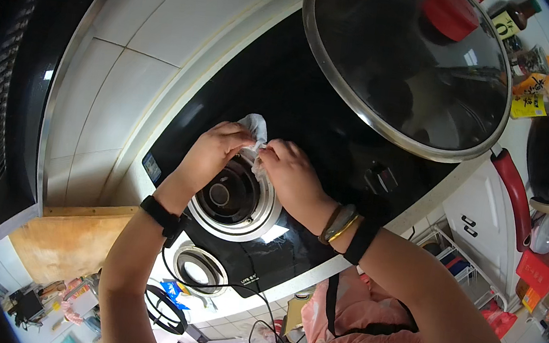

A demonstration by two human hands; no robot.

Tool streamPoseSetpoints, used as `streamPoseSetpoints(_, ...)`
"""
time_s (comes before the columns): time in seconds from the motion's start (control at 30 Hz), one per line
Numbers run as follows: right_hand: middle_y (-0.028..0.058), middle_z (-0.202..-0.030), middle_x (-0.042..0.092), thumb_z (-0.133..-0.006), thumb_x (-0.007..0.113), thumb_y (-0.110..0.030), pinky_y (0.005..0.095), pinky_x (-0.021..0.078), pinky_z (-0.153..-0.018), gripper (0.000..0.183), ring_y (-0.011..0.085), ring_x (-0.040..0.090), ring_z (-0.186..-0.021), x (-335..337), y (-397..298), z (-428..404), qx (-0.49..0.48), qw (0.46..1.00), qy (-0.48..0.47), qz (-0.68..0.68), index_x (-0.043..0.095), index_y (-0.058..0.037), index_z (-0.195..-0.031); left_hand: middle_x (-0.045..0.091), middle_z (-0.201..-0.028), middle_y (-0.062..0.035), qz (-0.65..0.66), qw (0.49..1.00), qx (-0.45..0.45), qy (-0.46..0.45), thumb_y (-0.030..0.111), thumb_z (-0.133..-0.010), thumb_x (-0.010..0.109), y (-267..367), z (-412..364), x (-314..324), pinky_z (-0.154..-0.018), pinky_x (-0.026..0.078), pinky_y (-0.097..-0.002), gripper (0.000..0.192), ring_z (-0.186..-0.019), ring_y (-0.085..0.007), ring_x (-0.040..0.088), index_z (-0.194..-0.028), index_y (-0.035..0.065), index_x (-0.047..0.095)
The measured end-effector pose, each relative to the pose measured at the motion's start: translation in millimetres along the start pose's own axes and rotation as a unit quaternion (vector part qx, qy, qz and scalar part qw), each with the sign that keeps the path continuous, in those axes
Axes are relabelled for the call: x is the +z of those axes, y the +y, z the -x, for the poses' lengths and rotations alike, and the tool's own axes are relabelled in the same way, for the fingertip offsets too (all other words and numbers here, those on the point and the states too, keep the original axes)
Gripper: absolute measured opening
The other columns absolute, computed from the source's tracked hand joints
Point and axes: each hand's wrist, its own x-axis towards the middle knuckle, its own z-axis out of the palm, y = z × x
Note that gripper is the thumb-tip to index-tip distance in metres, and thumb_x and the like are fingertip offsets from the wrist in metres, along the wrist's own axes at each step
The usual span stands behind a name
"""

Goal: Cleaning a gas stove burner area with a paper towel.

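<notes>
Both hands meet over the far edge of a gas burner [219, 196] set in a black glass cooktop [267, 93]. My left hand [219, 148] pinches a crumpled white cloth or wipe [256, 125] from the left side. From the right, my right hand [290, 168] grips a lower part of the same white material, its fingertips close to those of the left. The burner has a shiny metal ring around a dark centre, and its pan support is off. Part of the white material is hidden by the fingers.
A large pan with a glass lid [406, 60] and red handle [512, 196] stands at upper right, near bottles [516, 18]. A loose metal ring [201, 270] and a black pan support [164, 310] lie at lower left. A wooden board [71, 243] stands left; a black cable [222, 285] hangs across.
</notes>
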Motion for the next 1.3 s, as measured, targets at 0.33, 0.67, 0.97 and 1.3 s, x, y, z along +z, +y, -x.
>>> streamPoseSetpoints(0.33, 0.0107, -0.097, 0.054, -0.081, 0.053, -0.005, 0.037, 0.0448, -0.086, 0.013, 0.0273, 0.053, -0.095, 3.9, -0.9, 3.4, -0.007, 1.0, 0.024, -0.011, 0.058, -0.0021, -0.093, 0.064, -0.094, -0.0107, 0.017, 0.995, -0.071, 0.062, -0.005, -0.076, 0.064, -25.5, 30.7, -21.0, -0.079, 0.05, -0.0339, 0.021, -0.089, -0.0293, 0.061, -0.095, 0.0039, 0.067)
streamPoseSetpoints(0.67, 0.0106, -0.097, 0.053, -0.081, 0.054, -0.006, 0.0364, 0.046, -0.084, 0.015, 0.0268, 0.054, -0.093, -6.1, -4.4, 24.9, 0.008, 1.0, 0.007, 0.003, 0.057, -0.0012, -0.095, 0.063, -0.104, -0.0107, -0.04, 0.998, 0.041, -0.028, -0.005, -0.07, 0.061, 4.7, 5.1, 1.2, -0.086, 0.049, -0.0352, 0.032, -0.099, -0.029, 0.059, -0.1, 0.006, 0.066)
streamPoseSetpoints(0.97, 0.0121, -0.095, 0.053, -0.081, 0.055, -0.006, 0.0365, 0.0462, -0.084, 0.016, 0.0277, 0.054, -0.092, -5.8, -9.3, 31.5, 0.003, 0.999, 0.014, 0.038, 0.056, 0.0007, -0.095, 0.064, -0.103, -0.0107, -0.049, 0.997, -0.013, 0.059, -0.003, -0.075, 0.063, -0.4, 16.0, -0.5, -0.085, 0.05, -0.0356, 0.026, -0.096, -0.0309, 0.06, -0.099, 0.0046, 0.067)
streamPoseSetpoints(1.3, 0.0124, -0.105, 0.055, -0.079, 0.057, -0.002, 0.0375, 0.0461, -0.086, 0.023, 0.0302, 0.055, -0.098, -8.1, -11.1, 32.6, 0.025, 0.999, -0.02, 0.024, 0.059, -0.0004, -0.102, 0.063, -0.094, -0.0126, -0.001, 0.98, -0.162, 0.113, -0.003, -0.077, 0.063, -20.9, 33.5, -11.2, -0.079, 0.051, -0.0326, 0.02, -0.088, -0.0299, 0.062, -0.096, 0.003, 0.066)
